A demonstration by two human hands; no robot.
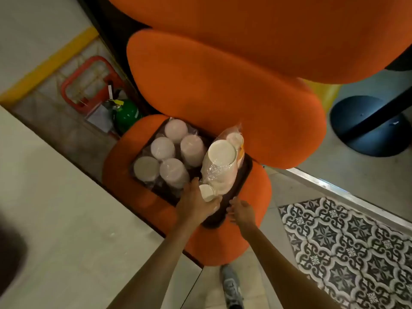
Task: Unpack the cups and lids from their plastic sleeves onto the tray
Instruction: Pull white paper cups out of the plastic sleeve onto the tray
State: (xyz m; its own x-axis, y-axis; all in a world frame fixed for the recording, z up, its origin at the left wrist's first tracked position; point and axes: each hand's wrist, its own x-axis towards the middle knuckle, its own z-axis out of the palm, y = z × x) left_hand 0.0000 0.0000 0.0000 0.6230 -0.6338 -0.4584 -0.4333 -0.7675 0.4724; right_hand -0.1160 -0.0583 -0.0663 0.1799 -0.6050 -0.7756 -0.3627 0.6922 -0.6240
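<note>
A grey sneaker [231, 286] stands on pale floor tile at the bottom of the view, beside a black-and-white patterned tile panel [347, 248] to the right and a pale stone counter [66, 208] to the left. Two bare forearms reach forward over a rounded orange upholstered seat [252, 190]. The left hand [196, 202] rests over the near edge of a dark rectangular tray [244, 172] that sits on the seat, its fingers curled against a small white paper cup [206, 192] lying on its side; whether the cup is actually gripped cannot be told. The right hand [239, 211] is at the tray's near right corner, fingers loosely bent and holding nothing.

Just beyond the small cup, a tall stack of white cups in a clear plastic sleeve [220, 159] leans on the right part of the tray, its round end facing the camera. Behind it a second sleeved stack with orange print [236, 137] is partly hidden. The left part of the tray holds five plastic-wrapped stacks of white lids [169, 152], standing upright and close together.

Farther back rise larger orange cushions [223, 85]. At left, on the floor, are a green cylinder [127, 114] and a red frame [89, 83]; at right, a dark round table base [367, 126].
</note>
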